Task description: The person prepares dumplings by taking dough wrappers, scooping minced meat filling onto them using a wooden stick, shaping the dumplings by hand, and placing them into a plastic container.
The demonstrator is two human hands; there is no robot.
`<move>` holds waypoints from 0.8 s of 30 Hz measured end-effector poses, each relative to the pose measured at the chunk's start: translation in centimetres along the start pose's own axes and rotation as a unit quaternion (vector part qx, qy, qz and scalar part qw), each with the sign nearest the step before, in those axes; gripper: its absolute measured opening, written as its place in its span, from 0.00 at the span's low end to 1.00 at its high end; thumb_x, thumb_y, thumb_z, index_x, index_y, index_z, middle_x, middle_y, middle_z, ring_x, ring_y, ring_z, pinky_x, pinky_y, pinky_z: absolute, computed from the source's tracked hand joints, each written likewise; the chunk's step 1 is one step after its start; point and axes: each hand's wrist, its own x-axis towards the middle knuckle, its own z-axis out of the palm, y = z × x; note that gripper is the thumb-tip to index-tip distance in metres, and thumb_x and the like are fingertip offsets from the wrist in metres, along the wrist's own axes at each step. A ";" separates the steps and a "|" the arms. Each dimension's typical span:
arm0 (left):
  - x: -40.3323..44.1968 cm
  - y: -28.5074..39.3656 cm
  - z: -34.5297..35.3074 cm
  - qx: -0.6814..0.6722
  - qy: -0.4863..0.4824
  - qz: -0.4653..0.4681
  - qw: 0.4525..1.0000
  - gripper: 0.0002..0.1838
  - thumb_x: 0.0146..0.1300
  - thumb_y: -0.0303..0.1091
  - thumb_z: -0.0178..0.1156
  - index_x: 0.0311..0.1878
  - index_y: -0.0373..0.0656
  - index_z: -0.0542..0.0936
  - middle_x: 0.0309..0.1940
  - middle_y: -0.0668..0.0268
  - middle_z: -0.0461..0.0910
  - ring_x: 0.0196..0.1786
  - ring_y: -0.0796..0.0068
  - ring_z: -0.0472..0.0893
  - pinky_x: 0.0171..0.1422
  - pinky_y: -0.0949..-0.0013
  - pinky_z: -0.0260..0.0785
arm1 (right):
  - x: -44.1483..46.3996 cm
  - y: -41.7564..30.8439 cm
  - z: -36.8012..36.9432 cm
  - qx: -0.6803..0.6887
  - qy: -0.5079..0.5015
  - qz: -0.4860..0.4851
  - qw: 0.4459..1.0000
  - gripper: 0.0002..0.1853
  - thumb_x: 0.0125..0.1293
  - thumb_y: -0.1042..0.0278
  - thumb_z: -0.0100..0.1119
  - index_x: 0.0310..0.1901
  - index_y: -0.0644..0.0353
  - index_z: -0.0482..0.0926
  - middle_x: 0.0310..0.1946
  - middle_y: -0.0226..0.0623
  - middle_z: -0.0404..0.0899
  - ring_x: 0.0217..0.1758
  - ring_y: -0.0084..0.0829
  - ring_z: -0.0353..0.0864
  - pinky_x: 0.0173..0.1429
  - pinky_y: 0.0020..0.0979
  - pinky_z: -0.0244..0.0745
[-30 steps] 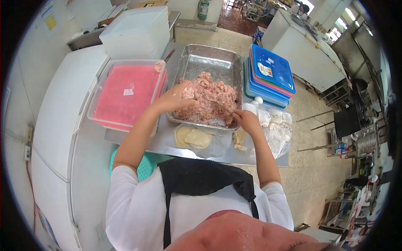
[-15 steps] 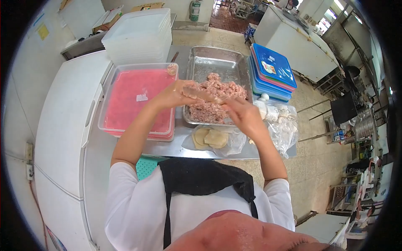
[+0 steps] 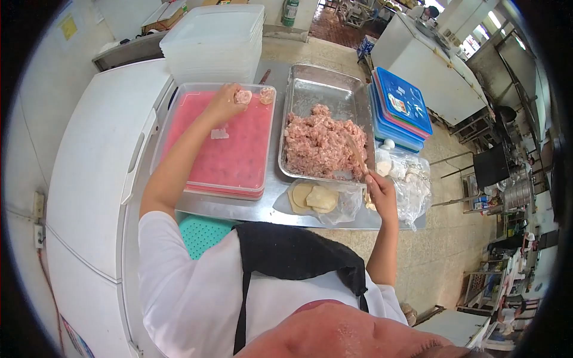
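Note:
My left hand (image 3: 224, 107) has its fingers closed around a meat-filled dumpling (image 3: 243, 96) over the far edge of the pink tray (image 3: 200, 152). Just right of it, a second dumpling (image 3: 267, 95) sits in the tray's far right corner. My right hand (image 3: 382, 192) grips a thin, flat spatula (image 3: 357, 154), whose blade lies against the ground meat (image 3: 322, 143). That meat is heaped in the near part of a metal pan (image 3: 325, 73). Round dough wrappers (image 3: 322, 198) rest on a plastic bag in front of the pan.
Stacked clear lids (image 3: 212, 51) stand behind the pink tray. Blue-lidded containers (image 3: 403, 101) are piled right of the pan, with plastic bags (image 3: 409, 182) nearer me. A white freezer (image 3: 98, 161) flanks the left side. A person (image 3: 422, 12) is in the far background.
My left hand has moved left and away from me, from above the meat to the tray, carrying the dumpling. My right hand has drawn back toward me, with the spatula now over the pan's right side.

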 end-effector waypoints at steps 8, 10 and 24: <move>1.5 3.3 2.7 0.034 0.039 -0.061 0.997 0.46 0.59 0.39 0.62 0.76 0.46 0.46 0.47 0.42 0.78 0.48 0.44 0.79 0.51 0.50 0.71 | -1.3 2.3 -3.1 0.058 -0.006 0.046 0.997 0.18 0.70 0.60 0.58 0.55 0.65 0.79 0.22 0.22 0.72 0.23 0.14 0.67 0.27 0.21 0.61; 2.2 3.0 3.6 0.051 0.052 -0.039 0.997 0.47 0.60 0.37 0.61 0.76 0.46 0.44 0.48 0.40 0.78 0.48 0.43 0.79 0.50 0.50 0.72 | -0.3 3.1 -3.5 0.017 -0.015 0.006 1.000 0.19 0.71 0.59 0.56 0.55 0.65 0.79 0.21 0.26 0.74 0.23 0.20 0.70 0.30 0.24 0.65; -5.7 18.7 3.5 -0.014 0.085 0.045 0.995 0.27 0.61 0.33 0.63 0.64 0.43 0.72 0.60 0.55 0.75 0.63 0.57 0.75 0.65 0.62 0.67 | 11.4 7.9 -7.1 -0.561 -0.087 -0.259 0.782 0.12 0.58 0.63 0.57 0.23 0.58 0.83 0.22 0.44 0.82 0.26 0.43 0.83 0.27 0.41 0.76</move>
